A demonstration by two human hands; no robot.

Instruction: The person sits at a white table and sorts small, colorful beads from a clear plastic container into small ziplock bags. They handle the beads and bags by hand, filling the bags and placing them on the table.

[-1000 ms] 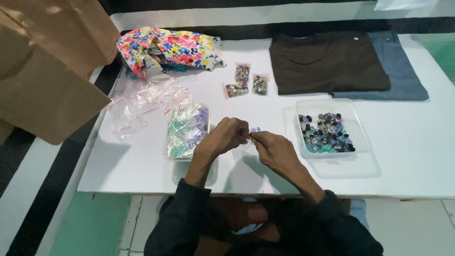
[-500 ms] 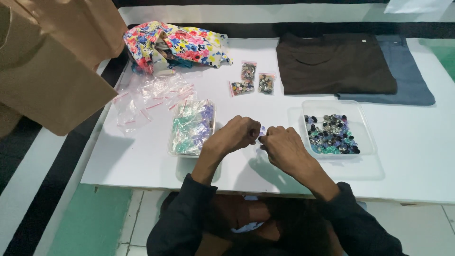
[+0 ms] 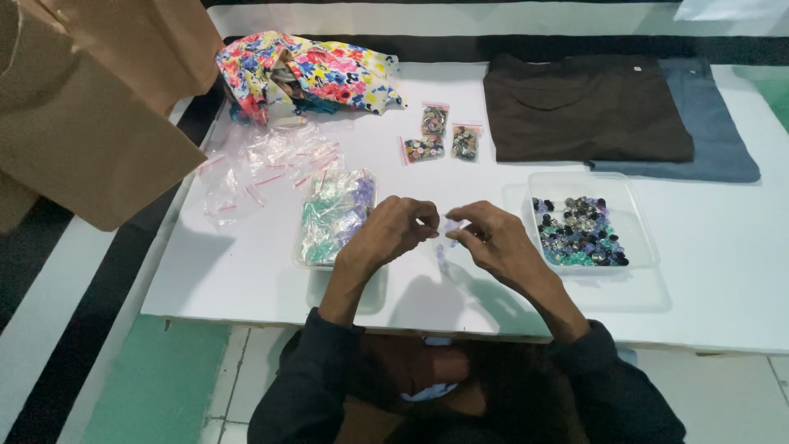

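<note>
Over the white table [image 3: 246, 271], my left hand [image 3: 393, 232] and my right hand [image 3: 493, 240] meet, both pinching a small clear plastic bag [image 3: 448, 230] between their fingertips. The bag hangs between the two hands; its contents are too small to make out. Left of my left hand stands a clear tray [image 3: 333, 216] of green and purple items. To the right of my right hand a clear tray [image 3: 641, 222] holds several dark and coloured buttons [image 3: 579, 232].
Three small filled bags [image 3: 442, 136] lie behind my hands. Empty zip bags [image 3: 263, 164] are scattered at the left, beside a floral cloth [image 3: 312, 74]. A folded brown shirt [image 3: 583, 111] lies on blue cloth [image 3: 711, 123] at the back right. Brown cardboard [image 3: 82, 115] looms left.
The view has shifted slightly and everything sits a little lower in frame. My hands stay together over the table, still working the small bag between the fingertips.
</note>
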